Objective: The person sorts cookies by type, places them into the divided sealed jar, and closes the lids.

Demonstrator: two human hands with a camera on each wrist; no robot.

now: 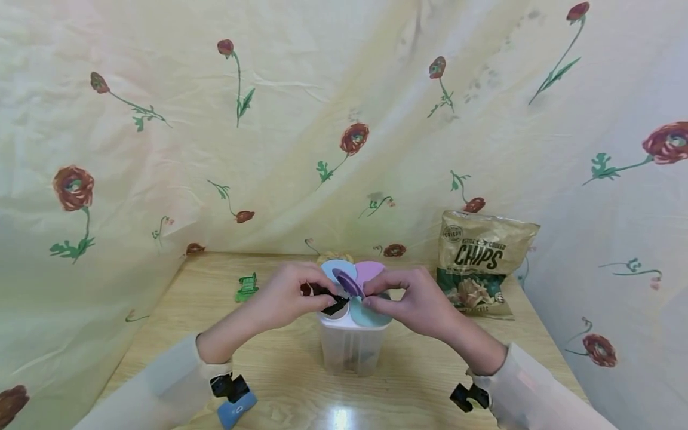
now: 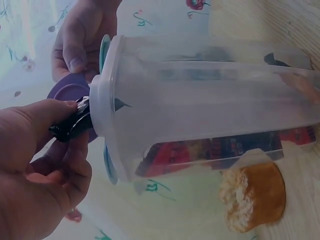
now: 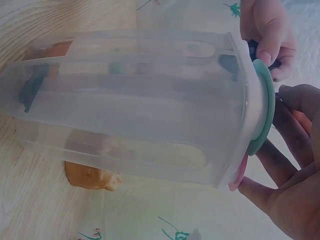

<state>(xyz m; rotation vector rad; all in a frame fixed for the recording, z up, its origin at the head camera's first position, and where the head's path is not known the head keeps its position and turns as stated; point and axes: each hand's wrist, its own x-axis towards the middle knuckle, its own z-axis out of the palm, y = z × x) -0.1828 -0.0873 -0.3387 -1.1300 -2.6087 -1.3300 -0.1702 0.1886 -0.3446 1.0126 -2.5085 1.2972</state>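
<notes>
A translucent plastic container stands upright on the table, with a blue lid, a pink lid and a mint green lid on top. Between thumb and fingers my left hand pinches a black, shiny wrapped packet, its end right at the mouth of the uncovered front-left compartment. My right hand grips the edge of a raised, tilted purple lid. Red and dark wrappers show through the container's wall.
Upright at the back right is a chips bag. A green packet lies to the left, and a blue packet near my left wrist. Behind the container sits a brown bun-like thing with a pale, crumbly top. Flowered cloth hangs around the table.
</notes>
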